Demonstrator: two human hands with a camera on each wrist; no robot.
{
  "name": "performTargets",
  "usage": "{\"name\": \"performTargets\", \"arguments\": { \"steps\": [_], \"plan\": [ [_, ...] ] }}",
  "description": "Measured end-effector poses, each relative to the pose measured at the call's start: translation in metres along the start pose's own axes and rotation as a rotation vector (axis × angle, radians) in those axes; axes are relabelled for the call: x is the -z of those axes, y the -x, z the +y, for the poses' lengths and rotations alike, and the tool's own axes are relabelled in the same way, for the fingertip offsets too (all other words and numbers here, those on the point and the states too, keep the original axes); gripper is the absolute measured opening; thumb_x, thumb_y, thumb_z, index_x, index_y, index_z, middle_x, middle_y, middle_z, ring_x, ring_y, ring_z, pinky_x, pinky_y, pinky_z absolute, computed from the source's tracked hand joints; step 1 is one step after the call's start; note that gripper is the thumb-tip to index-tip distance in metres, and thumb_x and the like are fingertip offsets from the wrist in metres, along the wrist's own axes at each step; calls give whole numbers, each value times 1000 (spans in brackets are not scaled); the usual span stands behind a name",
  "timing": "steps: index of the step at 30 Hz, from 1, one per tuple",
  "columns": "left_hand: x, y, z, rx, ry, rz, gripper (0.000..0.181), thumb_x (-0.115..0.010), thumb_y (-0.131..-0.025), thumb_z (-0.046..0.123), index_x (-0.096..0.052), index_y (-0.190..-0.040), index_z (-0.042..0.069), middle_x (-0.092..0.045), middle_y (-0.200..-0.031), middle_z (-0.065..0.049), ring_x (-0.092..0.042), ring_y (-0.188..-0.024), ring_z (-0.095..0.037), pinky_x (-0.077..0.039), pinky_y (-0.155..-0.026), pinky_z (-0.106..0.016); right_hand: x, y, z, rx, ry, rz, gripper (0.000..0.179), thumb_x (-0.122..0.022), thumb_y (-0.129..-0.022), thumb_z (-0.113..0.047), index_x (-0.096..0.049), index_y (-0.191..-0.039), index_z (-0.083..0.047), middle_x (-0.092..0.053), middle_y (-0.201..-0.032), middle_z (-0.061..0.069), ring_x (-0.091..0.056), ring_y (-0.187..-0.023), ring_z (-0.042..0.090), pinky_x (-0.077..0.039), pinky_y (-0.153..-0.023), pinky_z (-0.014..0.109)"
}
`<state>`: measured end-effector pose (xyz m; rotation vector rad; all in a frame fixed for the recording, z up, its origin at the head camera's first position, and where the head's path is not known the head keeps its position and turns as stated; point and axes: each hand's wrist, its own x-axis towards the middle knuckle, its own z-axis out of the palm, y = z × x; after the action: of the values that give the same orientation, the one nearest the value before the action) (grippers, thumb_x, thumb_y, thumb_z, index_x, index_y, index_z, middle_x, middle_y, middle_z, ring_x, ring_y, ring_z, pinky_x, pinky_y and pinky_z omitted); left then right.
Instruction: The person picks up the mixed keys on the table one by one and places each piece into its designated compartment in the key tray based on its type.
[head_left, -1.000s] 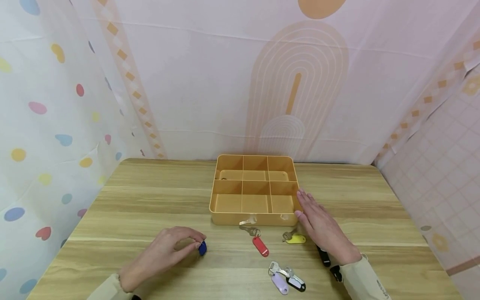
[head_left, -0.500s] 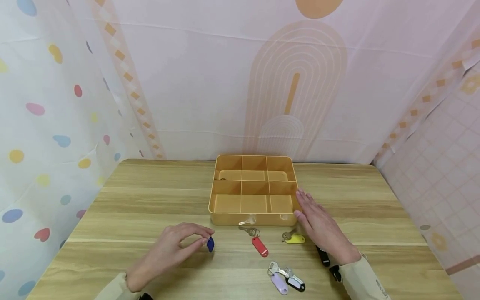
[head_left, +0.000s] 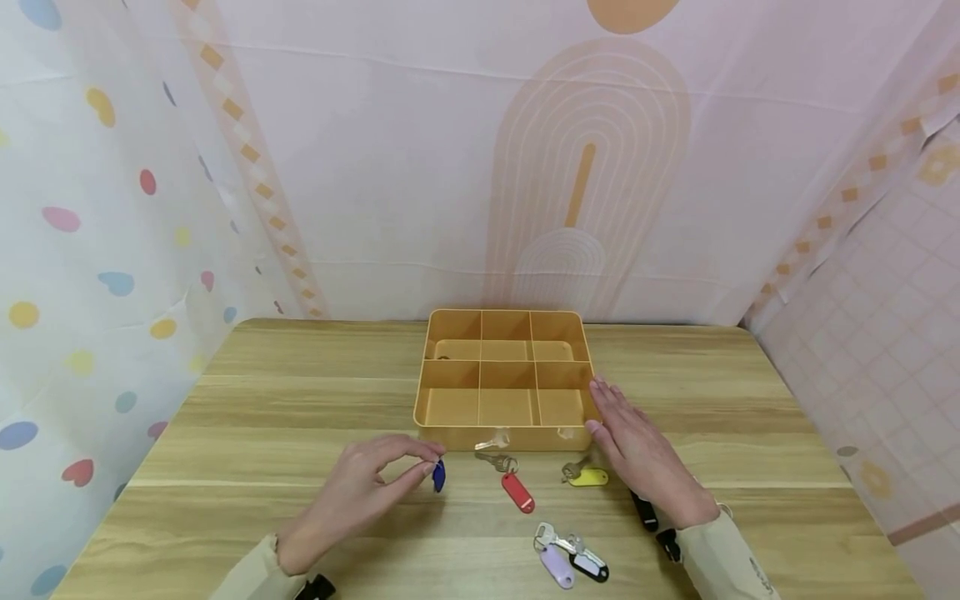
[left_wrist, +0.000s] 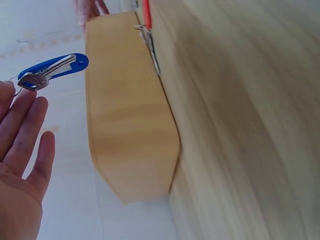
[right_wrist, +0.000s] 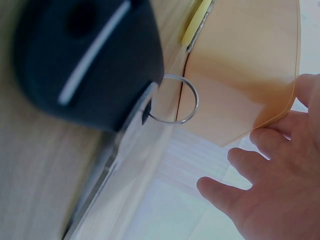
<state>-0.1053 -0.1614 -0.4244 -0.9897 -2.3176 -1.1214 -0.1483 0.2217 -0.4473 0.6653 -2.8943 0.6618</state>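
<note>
My left hand (head_left: 367,483) pinches the ring of a key with a blue tag (head_left: 439,476), which hangs just in front of the box's left front corner. In the left wrist view the silver key (left_wrist: 55,68) lies along the blue tag, and the other fingers are loosely extended. The yellow-orange divided box (head_left: 450,438) has two rows of three compartments. Against its right wall my right hand (head_left: 648,462) rests, fingers extended, with fingertips at the rim in the right wrist view. Beneath that hand lies a black key fob (right_wrist: 90,60) with a metal ring (right_wrist: 196,100).
Before the box lie keys with a red tag (head_left: 517,492) and a yellow tag (head_left: 588,477). Nearer the front are keys with a lilac tag (head_left: 556,567) and a black-edged tag (head_left: 589,568). A small dark ring (head_left: 444,358) shows in the back left compartment. Patterned curtains surround the table.
My left hand has carried the blue-tagged key rightward and slightly away from me, closer to the box. My right hand has stayed against the box.
</note>
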Motion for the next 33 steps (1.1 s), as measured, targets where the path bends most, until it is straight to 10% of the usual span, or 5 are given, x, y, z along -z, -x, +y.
{"name": "performTargets", "arguments": {
  "steps": [18,26,33],
  "plan": [
    [-20,-49,10,-44,155,118,21,-75,-89,-6,-77,-102,10,-79,-108,-5,-77,-96,-23,-51,-79,-11,-1,-1,1,-1,7,1,61,-39,-113,-36,-27,-162,0,-23,-169,16,-27,-153,41,-28,-119,63],
    [-26,-70,9,-8,153,136,16,-74,-91,-4,-77,-101,9,-79,-108,-3,-76,-100,-22,-58,-91,-30,0,-1,0,-1,3,4,61,-40,-113,-35,-27,-162,0,-23,-169,15,-27,-152,41,-29,-118,63],
    [-28,-92,8,-25,130,151,11,-75,-92,-1,-78,-101,5,-79,-106,-5,-76,-90,-17,-56,-70,-23,-1,-1,1,-4,-2,7,61,-40,-113,-36,-28,-162,-1,-23,-169,15,-28,-152,41,-29,-118,63]
  ]
}}
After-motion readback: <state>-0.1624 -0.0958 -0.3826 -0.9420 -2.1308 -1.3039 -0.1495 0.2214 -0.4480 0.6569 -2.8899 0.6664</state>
